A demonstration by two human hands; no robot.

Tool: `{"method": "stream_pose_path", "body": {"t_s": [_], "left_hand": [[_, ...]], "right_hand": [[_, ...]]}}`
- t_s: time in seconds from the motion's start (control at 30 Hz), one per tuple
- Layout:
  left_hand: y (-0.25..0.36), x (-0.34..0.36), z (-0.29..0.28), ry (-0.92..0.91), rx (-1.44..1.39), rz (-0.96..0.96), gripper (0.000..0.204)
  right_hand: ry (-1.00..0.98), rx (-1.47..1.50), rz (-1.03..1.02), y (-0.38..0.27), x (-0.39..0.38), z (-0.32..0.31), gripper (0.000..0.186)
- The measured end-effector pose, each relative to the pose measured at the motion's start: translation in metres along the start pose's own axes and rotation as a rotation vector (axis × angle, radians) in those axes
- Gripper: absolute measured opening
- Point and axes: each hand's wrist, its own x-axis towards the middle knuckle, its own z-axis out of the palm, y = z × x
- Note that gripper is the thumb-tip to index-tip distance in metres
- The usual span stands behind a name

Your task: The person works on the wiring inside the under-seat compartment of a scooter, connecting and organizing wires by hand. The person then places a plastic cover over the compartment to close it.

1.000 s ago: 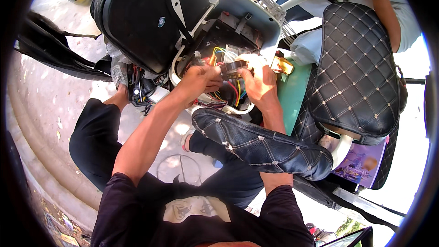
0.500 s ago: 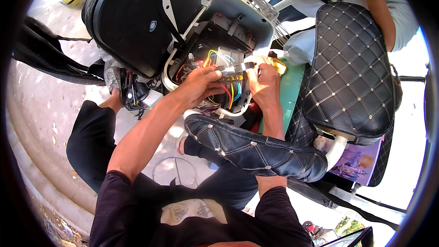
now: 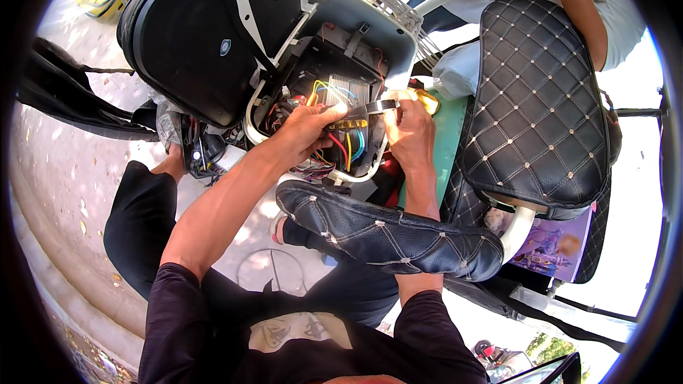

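A roll of black tape (image 3: 384, 105) is pinched in the fingers of my right hand (image 3: 411, 131), above the open compartment. A dark strip runs from it to my left hand (image 3: 307, 130), whose thumb and fingers are closed on the strip's end. Just under the strip lies a yellow terminal strip (image 3: 348, 124). Red, yellow and blue wires (image 3: 350, 151) curve down below it, and a finned metal box (image 3: 348, 87) sits behind. Whether my left fingers also grip a wire is hidden.
The open storage box (image 3: 331, 11) has its black lid (image 3: 178, 35) tipped to the left. A padded black backrest (image 3: 391, 231) crosses over my right forearm. To the right stands a quilted seat (image 3: 537, 99); another person's arm (image 3: 583, 11) is beyond it.
The strip between my hands has turned from shiny to dark, and the roll now shows its side more. The whole scene has shifted slightly left in view.
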Motion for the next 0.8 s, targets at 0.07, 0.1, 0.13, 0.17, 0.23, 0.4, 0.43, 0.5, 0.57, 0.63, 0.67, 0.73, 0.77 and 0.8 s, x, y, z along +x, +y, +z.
{"method": "stream_pose_path", "body": {"t_s": [0.07, 0.1, 0.13, 0.17, 0.23, 0.4, 0.43, 0.5, 0.57, 0.63, 0.67, 0.73, 0.77, 0.8], "left_hand": [[-0.003, 0.002, -0.003, -0.004, -0.021, 0.031, 0.021], [-0.005, 0.004, -0.004, -0.006, -0.031, 0.046, 0.022], [-0.006, 0.004, -0.005, -0.009, -0.029, 0.061, 0.022], [-0.007, 0.005, -0.006, -0.011, -0.028, 0.076, 0.023], [-0.007, 0.004, -0.006, -0.01, -0.026, 0.09, 0.023], [-0.004, 0.001, -0.004, 0.012, -0.008, 0.076, 0.019], [-0.003, -0.001, -0.003, 0.018, -0.006, 0.076, 0.019], [0.0, -0.005, 0.0, 0.028, 0.0, 0.077, 0.017], [0.0, -0.006, 0.001, 0.012, -0.027, 0.086, 0.017], [0.0, -0.006, -0.001, 0.002, -0.035, 0.101, 0.016], [-0.001, -0.006, -0.003, 0.001, -0.029, 0.112, 0.015], [-0.004, -0.005, -0.006, -0.003, -0.042, 0.131, 0.014], [-0.005, -0.005, -0.005, -0.007, -0.059, 0.139, 0.014], [-0.006, -0.005, -0.005, -0.011, -0.075, 0.147, 0.014]], "right_hand": [[-0.011, -0.017, 0.016, -0.002, 0.001, -0.002, 0.021], [-0.009, -0.026, 0.005, 0.0, 0.001, -0.002, 0.021], [-0.008, -0.034, -0.006, 0.002, 0.0, 0.0, 0.022], [-0.007, -0.043, -0.017, 0.004, -0.001, 0.001, 0.022], [-0.006, -0.012, -0.01, 0.009, -0.002, 0.001, 0.024], [-0.016, 0.052, 0.037, 0.01, -0.004, 0.002, 0.026], [-0.027, 0.043, 0.046, 0.012, -0.005, 0.003, 0.026], [-0.048, 0.035, 0.055, 0.012, -0.006, 0.002, 0.026], [-0.07, 0.038, 0.051, 0.012, -0.006, 0.001, 0.026], [-0.137, 0.108, 0.15, 0.007, -0.006, 0.001, 0.026], [-0.171, 0.144, 0.199, 0.004, -0.006, 0.002, 0.027], [-0.103, 0.159, 0.126, 0.008, -0.01, 0.016, 0.026], [-0.067, 0.164, 0.091, 0.012, -0.013, 0.023, 0.027], [-0.104, 0.104, 0.084, 0.014, -0.015, 0.029, 0.027]]}}
